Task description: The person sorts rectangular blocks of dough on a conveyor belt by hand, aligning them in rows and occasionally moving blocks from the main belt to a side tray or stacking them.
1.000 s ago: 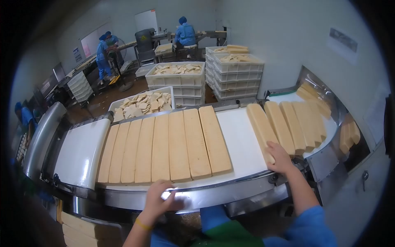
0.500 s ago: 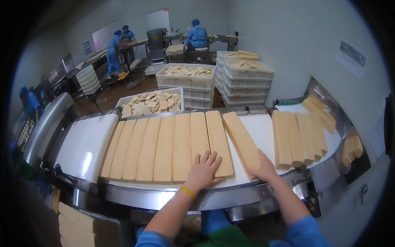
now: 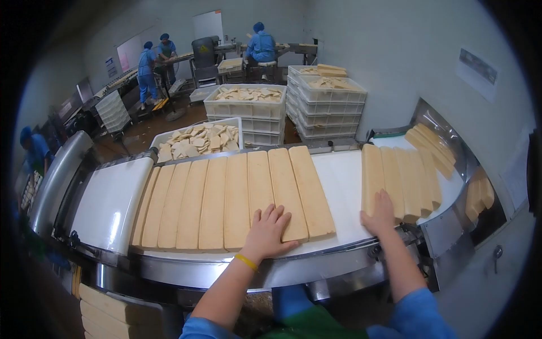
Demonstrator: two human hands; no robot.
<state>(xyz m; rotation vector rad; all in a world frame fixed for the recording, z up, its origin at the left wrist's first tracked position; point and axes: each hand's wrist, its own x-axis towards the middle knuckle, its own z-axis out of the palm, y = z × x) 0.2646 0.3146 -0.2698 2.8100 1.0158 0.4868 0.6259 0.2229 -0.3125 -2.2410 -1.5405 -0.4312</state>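
A row of long, pale, loaf-like blocks [image 3: 209, 203] lies side by side on the white conveyor belt [image 3: 110, 198]. My left hand [image 3: 268, 231], wearing a yellow wristband, rests on the near ends of blocks toward the row's right, fingers spread. The row's rightmost block [image 3: 311, 192] leans slightly but touches its neighbour. Across a gap of bare belt stands a second group of blocks [image 3: 406, 181]. My right hand [image 3: 378, 214] is at the near end of that group's leftmost block [image 3: 372, 175], fingers over the top and thumb at its left side.
Behind the belt, a white crate [image 3: 241, 133] holds broken pale pieces, with stacked crates [image 3: 333, 107] farther right. A curved metal guard [image 3: 62, 181] borders the left. More blocks [image 3: 113, 308] sit low at front left. Several people in blue [image 3: 261, 46] work farther back.
The slanted block has joined the left row. My right hand has let go of it and moved right to the second group's first block. My left hand stays on the row.
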